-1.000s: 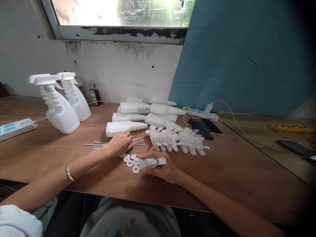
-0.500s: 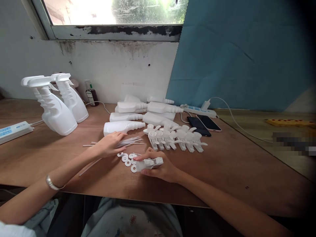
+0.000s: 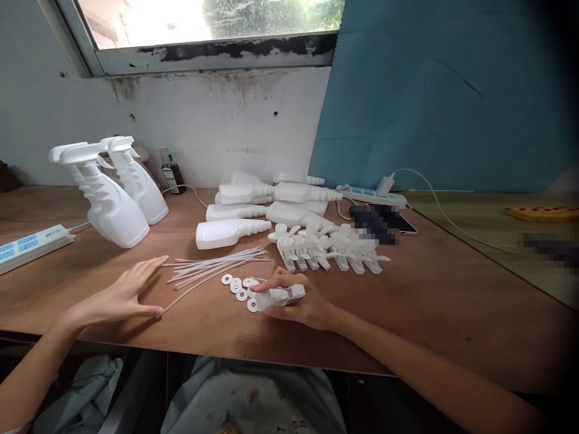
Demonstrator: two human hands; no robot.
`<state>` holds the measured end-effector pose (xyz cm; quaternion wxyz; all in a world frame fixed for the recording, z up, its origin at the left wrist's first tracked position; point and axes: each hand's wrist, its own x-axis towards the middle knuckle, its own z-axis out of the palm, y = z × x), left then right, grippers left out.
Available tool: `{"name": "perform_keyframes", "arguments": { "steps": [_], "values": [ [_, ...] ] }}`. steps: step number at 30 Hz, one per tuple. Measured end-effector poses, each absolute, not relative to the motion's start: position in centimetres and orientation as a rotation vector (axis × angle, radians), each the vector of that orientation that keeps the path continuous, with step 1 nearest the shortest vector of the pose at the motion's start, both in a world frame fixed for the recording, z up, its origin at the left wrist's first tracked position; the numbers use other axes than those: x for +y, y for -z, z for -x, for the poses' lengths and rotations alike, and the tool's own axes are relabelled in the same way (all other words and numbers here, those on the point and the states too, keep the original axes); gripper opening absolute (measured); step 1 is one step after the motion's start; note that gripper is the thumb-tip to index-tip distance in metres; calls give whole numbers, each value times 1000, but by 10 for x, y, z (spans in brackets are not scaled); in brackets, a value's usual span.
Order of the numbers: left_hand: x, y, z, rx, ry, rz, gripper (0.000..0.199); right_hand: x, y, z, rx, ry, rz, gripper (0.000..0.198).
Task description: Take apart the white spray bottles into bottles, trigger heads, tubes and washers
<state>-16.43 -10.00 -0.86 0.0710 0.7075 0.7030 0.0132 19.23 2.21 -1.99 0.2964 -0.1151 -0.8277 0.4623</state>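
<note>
My left hand is open over the tabletop, fingers and thumb spread at the left ends of several thin white dip tubes. Its thumb tip is at the end of the nearest tube. My right hand is closed around a white spray trigger head, held lying sideways. Just left of that head, several white ring washers lie on the table, partly covered by the right fingers. A thin metal pin shows beside the right index finger. More trigger heads lie in rows behind this hand.
White bottles lie stacked at the back. Assembled spray bottles stand at left near a power strip and a small dark bottle. Phones, another power strip and a cable lie at right.
My left hand has moved left and toward me, off the middle of the tubes, and its fingers have spread. My right hand still holds the trigger head in nearly the same place.
</note>
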Motion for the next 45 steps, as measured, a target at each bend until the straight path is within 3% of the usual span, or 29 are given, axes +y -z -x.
{"name": "perform_keyframes", "arguments": {
  "steps": [6,12,23,33,45],
  "values": [
    [-123,21,172,2174,-81,-1922,80,22,20,-191,-2201,-1228,303,31],
    [-125,21,167,2060,-31,-2041,98,23,21,-192,-2197,-1245,320,33],
    [-92,51,167,2194,-21,-2229,99,23,23,-193,-2207,-1264,324,33],
    [-69,65,157,2330,-248,-2211,86,22,21,-191,-2208,-1273,315,33],
    [-45,50,129,2121,-614,-2111,82,21,22,-192,-2213,-1261,319,33]
  ]
}}
